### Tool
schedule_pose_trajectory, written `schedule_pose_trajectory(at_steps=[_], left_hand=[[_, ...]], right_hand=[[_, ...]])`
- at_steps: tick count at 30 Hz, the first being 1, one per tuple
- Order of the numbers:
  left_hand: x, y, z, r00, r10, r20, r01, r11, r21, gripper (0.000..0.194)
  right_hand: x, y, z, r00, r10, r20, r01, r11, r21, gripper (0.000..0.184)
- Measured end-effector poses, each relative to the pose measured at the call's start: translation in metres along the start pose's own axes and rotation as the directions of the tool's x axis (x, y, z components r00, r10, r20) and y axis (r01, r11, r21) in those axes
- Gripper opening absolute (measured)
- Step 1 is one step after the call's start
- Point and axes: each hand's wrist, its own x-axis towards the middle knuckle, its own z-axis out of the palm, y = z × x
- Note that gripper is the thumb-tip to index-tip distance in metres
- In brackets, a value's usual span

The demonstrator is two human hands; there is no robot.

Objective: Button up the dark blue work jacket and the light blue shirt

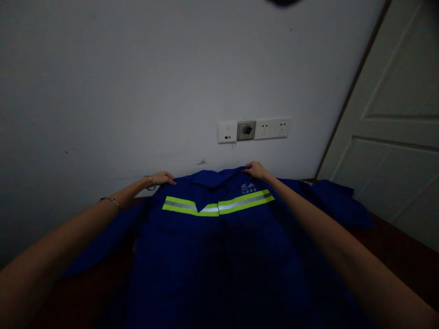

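A blue work jacket (192,237) lies spread with its collar towards the wall. Across its chest runs a yellow-green reflective stripe (245,203), with small white print above it on the right. My left hand (163,178) pinches the cloth at the left shoulder. At the right shoulder, beside the collar, my right hand (254,170) grips the fabric between thumb and fingers. The sleeves stretch out to both sides. Deep shadow hides most of the lower part of the jacket.
Right behind the jacket rises a white wall (137,82) with a row of sockets and a switch (246,130). A panelled door (394,123) stands at the right. Dark reddish surface (394,246) shows beside the jacket.
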Motion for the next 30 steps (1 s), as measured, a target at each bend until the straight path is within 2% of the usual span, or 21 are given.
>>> schedule_pose_trajectory(at_steps=[3,6,9,13,16,19,21,23,26,28,30], left_hand=[[0.000,0.007,-0.022,0.997,-0.026,0.073,0.018,0.994,0.105,0.031],[0.001,0.015,-0.030,0.999,0.043,0.019,-0.046,0.962,0.269,0.029],[0.001,0.019,-0.024,0.990,0.070,-0.119,-0.018,0.920,0.391,0.031],[-0.002,0.021,0.005,0.937,0.070,-0.343,0.143,0.816,0.560,0.033],[-0.004,0.022,0.033,0.930,0.095,-0.355,0.175,0.733,0.657,0.034],[-0.007,0.020,0.054,0.949,0.095,-0.299,0.144,0.716,0.683,0.033],[-0.011,0.016,0.060,0.954,0.099,-0.284,0.131,0.713,0.689,0.036],[-0.017,0.007,0.059,0.958,0.083,-0.275,0.137,0.710,0.691,0.037],[-0.031,-0.017,0.049,0.958,0.007,-0.285,0.193,0.720,0.667,0.039],[-0.043,-0.038,0.038,0.951,-0.052,-0.304,0.244,0.730,0.639,0.041],[-0.060,-0.061,0.028,0.950,-0.108,-0.293,0.274,0.740,0.614,0.041]], right_hand=[[-0.002,0.001,-0.007,0.991,-0.042,-0.124,0.039,0.999,-0.025,0.031],[-0.002,0.002,-0.006,0.981,-0.046,-0.191,0.038,0.998,-0.047,0.030],[-0.002,0.000,0.001,0.952,0.020,-0.304,-0.034,0.999,-0.042,0.029],[-0.003,-0.005,0.017,0.890,0.071,-0.451,-0.125,0.988,-0.090,0.027],[-0.007,-0.010,0.033,0.900,0.106,-0.423,-0.162,0.982,-0.098,0.028],[-0.017,-0.018,0.047,0.933,0.163,-0.322,-0.205,0.974,-0.100,0.040],[-0.025,-0.026,0.052,0.945,0.194,-0.264,-0.234,0.963,-0.131,0.048],[-0.034,-0.037,0.055,0.948,0.195,-0.250,-0.246,0.951,-0.189,0.052],[-0.049,-0.063,0.060,0.958,0.111,-0.264,-0.188,0.939,-0.289,0.055],[-0.063,-0.086,0.070,0.976,0.016,-0.217,-0.089,0.940,-0.329,0.057],[-0.080,-0.114,0.085,0.988,-0.100,-0.114,0.058,0.943,-0.328,0.056]])
